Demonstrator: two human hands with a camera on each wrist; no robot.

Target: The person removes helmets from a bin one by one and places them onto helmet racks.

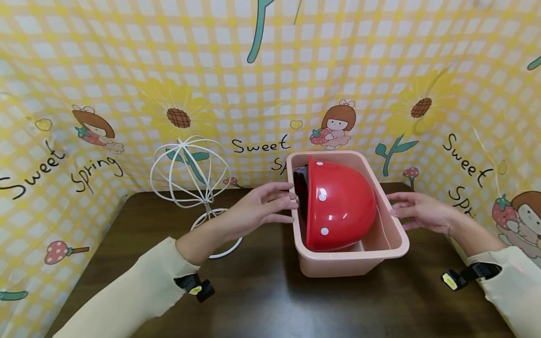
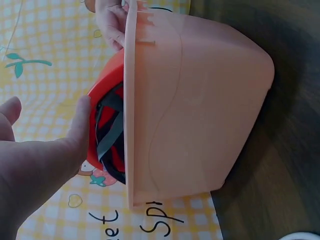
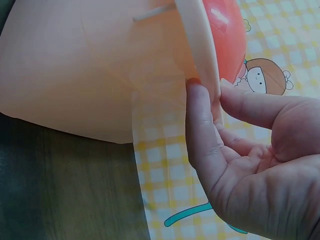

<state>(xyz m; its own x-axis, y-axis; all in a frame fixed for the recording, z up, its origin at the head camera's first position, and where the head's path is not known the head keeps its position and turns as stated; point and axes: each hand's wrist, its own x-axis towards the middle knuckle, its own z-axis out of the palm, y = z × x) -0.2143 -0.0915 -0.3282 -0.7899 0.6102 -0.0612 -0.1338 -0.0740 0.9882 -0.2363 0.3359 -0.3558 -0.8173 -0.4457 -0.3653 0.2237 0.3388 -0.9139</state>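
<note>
A red hard hat (image 1: 342, 206) with white dots lies on its side inside a pale pink plastic bin (image 1: 338, 265). Its opening faces left, and dark straps (image 2: 111, 140) show within it. At the bin's left rim is my left hand (image 1: 262, 209), its fingers extended; in the left wrist view a finger overlaps the hat's brim, though contact is hard to tell. On the opposite side my right hand (image 1: 422, 213) pinches the bin's rim (image 3: 202, 45) between thumb and fingers. The bin stands upright on the dark wooden table (image 1: 253, 300).
Left of the bin, a white wire stand (image 1: 207, 195) with a round cage top and ring base stands behind my left forearm. A yellow checked cloth (image 1: 236, 94) with flowers and cartoon figures hangs behind and at both sides of the table.
</note>
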